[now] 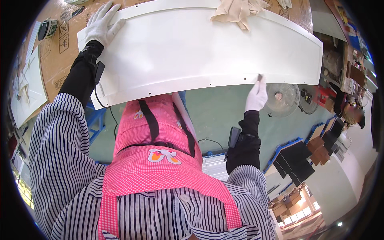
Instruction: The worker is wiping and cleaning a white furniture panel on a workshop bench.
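Note:
A long white panel [180, 48] with small dark holes along its near edge lies across the table in front of me. My left hand [101, 27], in a white knit glove, rests spread on the panel's left end. At the near edge, toward the right, my right hand [256, 95], also gloved, pinches a small dark brownish piece [260, 77] whose kind I cannot make out. Its tip touches or nearly touches the panel's edge by one of the holes. A crumpled beige cloth [236, 12] lies on the panel's far side.
Brown cardboard [60, 44] covers the table under the panel, with a dark-lidded container [47, 30] at far left. A round fan [279, 96] stands right of my right hand. Another white panel [30, 90] sits at left. Dark sheets [294, 158] lie on a rack at lower right.

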Demonstrator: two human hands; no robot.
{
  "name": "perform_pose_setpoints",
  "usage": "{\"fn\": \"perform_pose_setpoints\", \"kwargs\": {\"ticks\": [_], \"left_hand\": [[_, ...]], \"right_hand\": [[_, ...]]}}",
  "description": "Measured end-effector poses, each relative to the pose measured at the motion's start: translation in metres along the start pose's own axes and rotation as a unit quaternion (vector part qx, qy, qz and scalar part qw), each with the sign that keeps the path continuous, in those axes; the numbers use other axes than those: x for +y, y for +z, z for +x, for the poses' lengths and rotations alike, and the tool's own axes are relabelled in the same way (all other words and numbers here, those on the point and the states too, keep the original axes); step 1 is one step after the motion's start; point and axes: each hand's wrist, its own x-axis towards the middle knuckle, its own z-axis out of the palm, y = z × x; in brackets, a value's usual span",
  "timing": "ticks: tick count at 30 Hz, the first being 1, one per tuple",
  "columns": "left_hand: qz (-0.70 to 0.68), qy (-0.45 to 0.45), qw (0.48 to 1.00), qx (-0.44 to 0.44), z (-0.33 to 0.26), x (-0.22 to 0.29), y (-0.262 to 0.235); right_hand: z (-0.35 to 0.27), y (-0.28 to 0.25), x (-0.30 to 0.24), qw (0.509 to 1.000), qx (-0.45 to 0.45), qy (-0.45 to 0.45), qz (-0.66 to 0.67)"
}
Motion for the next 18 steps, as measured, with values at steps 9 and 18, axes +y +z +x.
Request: {"fn": "perform_pose_setpoints", "kwargs": {"ticks": [9, 18], "left_hand": [[-0.005, 0.0, 1.0, 0.0, 0.002, 0.001, -0.001], [0.002, 0.003, 1.0, 0.0, 0.0, -0.002, 0.001]], "right_hand": [[-0.005, -0.003, -0.012, 0.998, -0.006, 0.052, 0.018], [-0.002, -0.003, -0.011, 0.995, 0.003, 0.103, 0.013]]}}
